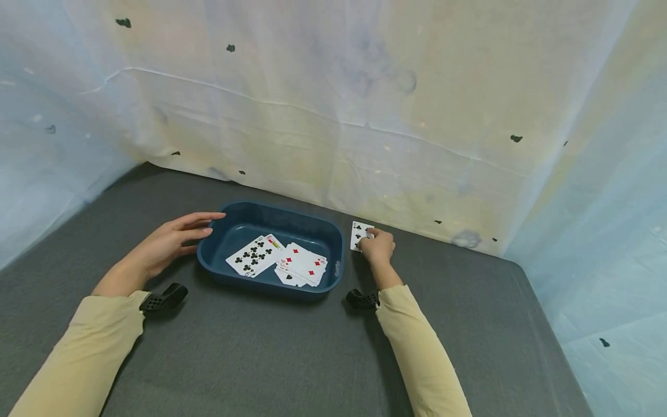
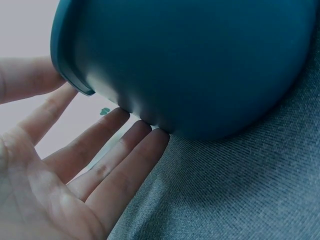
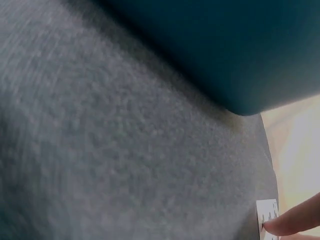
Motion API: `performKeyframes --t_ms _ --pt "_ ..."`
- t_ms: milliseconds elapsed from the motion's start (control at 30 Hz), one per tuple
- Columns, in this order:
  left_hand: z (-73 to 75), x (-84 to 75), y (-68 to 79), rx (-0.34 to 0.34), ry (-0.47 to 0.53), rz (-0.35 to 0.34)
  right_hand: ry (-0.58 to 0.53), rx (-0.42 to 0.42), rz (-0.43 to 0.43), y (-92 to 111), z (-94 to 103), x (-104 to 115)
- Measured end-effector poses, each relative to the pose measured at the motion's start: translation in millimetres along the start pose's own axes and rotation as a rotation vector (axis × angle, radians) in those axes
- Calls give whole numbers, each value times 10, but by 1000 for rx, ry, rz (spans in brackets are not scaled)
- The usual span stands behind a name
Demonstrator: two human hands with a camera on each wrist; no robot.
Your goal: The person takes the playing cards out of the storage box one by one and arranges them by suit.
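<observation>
Pale, patterned sheeting (image 1: 333, 87) hangs along the far edge of the table (image 1: 292, 359) and down its left and right edges. What I can read is on playing cards. On the clubs card (image 1: 253, 255) lying face up in my blue tub (image 1: 292, 223), rows of black pips show, though its number is too small to be sure of. A picture card (image 1: 273, 241), printed in red and yellow, sticks out from under it. Beside these, a diamonds card (image 1: 304, 263) with red pips tops a loose pile, and a spades card (image 1: 288, 278) peeks out at the bottom.

My right hand (image 1: 380, 247) is by the table's far edge, just past the tub's right end, its thumb and fingers pinching the right side of another clubs card (image 1: 356, 233). My left hand (image 1: 161, 248) is spread, its fingers nearly straight, several tips touching the outer wall at the tub's left end.

Dark grey, woven-looking cloth covers the table. The tub stands close to the far edge, nearer the far left corner than the far right. Dark blotches dot the sheeting, and my pale yellow sleeves (image 1: 424, 353) come in over the near edge, with a black strap (image 1: 164, 298) at each wrist.
</observation>
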State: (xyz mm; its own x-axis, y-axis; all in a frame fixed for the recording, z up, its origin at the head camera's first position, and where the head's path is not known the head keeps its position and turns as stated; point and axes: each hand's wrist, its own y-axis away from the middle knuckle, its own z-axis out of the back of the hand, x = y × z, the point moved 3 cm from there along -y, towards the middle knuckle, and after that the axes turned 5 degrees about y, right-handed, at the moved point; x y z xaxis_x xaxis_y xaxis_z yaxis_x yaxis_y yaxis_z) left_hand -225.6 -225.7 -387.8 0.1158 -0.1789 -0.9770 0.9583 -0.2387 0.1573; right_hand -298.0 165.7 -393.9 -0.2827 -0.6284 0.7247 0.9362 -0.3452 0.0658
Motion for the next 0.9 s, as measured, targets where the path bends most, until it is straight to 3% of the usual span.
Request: performKeyframes --t_ms 133,300,600,800,900 --pt "-3 -2 2 -3 1 -1 -18 -4 4 37 2 42" --pt "-2 6 4 -1 5 -4 -128 15 32 100 -1 149" --pt "25 42 9 7 11 -16 -338 49 127 367 -19 561" --pt "23 36 9 13 30 -19 -431 125 175 565 -81 819" --pt "16 24 11 19 43 -23 -423 183 189 681 -147 928"
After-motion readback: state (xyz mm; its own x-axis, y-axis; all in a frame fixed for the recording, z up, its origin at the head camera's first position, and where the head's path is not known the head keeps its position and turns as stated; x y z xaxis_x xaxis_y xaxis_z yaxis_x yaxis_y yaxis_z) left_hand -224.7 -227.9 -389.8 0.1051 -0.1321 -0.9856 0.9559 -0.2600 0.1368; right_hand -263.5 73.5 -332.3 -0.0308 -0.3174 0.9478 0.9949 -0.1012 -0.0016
